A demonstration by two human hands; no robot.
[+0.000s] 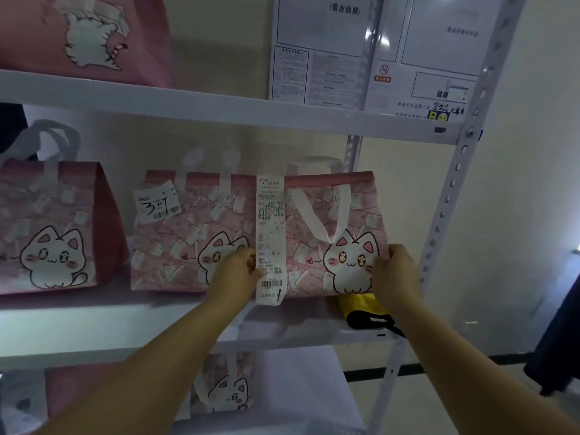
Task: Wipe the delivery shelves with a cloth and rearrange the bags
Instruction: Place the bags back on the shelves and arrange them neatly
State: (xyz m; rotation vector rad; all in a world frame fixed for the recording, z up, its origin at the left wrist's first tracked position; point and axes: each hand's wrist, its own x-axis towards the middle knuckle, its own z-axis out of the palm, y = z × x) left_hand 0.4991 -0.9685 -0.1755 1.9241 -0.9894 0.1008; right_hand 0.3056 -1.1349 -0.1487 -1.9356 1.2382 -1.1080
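Note:
A pink cat-print bag (317,221) with a long white receipt (270,240) on its front stands at the right end of the middle shelf (125,321). My left hand (233,274) grips the bag's lower left side, beside the receipt. My right hand (397,274) grips its lower right edge. A yellow and black cloth (364,310) lies on the shelf just under the bag's right corner. Another pink cat bag (188,233) with a "34" label stands directly to the left, touching or overlapped by the held bag.
A third cat bag (50,233) stands at the shelf's left. More bags sit on the top shelf (88,39) and the lower shelf (226,387). A perforated white upright (452,189) frames the right side. Posters (370,51) hang on the wall behind.

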